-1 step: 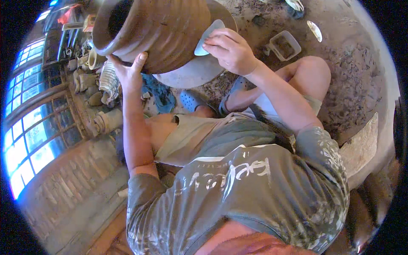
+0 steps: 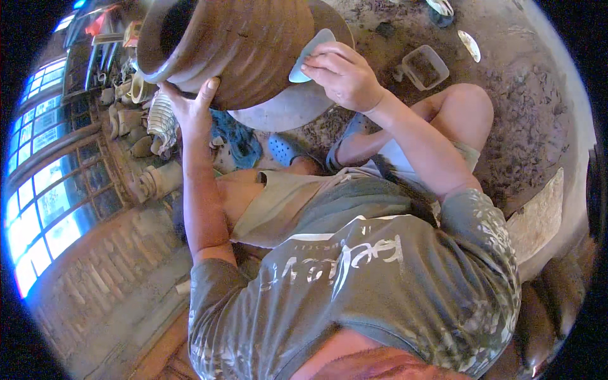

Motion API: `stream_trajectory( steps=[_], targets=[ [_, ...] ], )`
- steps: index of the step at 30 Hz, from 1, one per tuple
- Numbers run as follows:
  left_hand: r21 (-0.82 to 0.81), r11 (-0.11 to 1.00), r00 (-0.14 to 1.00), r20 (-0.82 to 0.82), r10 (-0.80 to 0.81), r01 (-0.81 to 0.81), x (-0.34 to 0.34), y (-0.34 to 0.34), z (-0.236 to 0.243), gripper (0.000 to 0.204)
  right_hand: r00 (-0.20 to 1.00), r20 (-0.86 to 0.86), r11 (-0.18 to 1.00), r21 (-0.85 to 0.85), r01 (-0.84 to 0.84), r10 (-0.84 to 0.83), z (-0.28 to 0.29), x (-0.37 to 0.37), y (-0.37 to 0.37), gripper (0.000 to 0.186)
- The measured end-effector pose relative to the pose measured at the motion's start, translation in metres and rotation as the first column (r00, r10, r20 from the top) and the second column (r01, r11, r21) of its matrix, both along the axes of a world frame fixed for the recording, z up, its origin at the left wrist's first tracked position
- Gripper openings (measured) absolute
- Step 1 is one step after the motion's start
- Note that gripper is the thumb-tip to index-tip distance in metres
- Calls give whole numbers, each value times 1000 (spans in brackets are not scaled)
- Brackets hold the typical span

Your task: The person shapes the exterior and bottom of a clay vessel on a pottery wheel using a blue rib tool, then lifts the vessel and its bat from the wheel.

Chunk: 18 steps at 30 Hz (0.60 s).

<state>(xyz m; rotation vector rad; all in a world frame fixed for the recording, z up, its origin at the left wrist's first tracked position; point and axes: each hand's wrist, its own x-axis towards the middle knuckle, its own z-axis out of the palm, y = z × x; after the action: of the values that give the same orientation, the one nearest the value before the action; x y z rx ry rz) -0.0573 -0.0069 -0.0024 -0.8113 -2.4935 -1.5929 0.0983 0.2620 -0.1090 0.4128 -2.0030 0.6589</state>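
Observation:
A large brown clay pot (image 2: 247,50) with ridged walls is at the upper left, its dark mouth facing left. It appears over a pale round disc (image 2: 285,114), likely a wheel head. Against the mouth's near edge rests my left hand (image 2: 190,107), thumb up along the pot's wall; its fingertips are partly hidden by the rim. Between the fingers and thumb of my right hand (image 2: 348,76) is a flat, pale blue-green scraper (image 2: 307,60). Its curved edge lies at the pot's wall toward the base.
A clear plastic tub (image 2: 425,66) and a white shell-like piece (image 2: 468,46) lie on the dirty floor to the right. Blue clogs (image 2: 288,150) are on my feet, beside a dark blue cloth (image 2: 239,142). Several clay vessels (image 2: 142,136) line the left side below windows.

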Motion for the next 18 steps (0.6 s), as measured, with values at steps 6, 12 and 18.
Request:
stream_trajectory(
  steps=[6, 12, 18],
  targets=[
    [12, 999, 999, 31, 34, -35, 6, 3, 0, 127, 1000, 14, 1000, -1, -9, 9, -2, -4, -2, 33],
    [69, 997, 1000, -5, -20, 20, -6, -3, -8, 125, 863, 502, 968, 240, -78, -55, -7, 19, 34, 24],
    [-104, 985, 989, -65, 130, -136, 6, 2, -5, 123, 802, 477, 710, -698, 96, 360, 12, 14, 18, 62]
  ],
)
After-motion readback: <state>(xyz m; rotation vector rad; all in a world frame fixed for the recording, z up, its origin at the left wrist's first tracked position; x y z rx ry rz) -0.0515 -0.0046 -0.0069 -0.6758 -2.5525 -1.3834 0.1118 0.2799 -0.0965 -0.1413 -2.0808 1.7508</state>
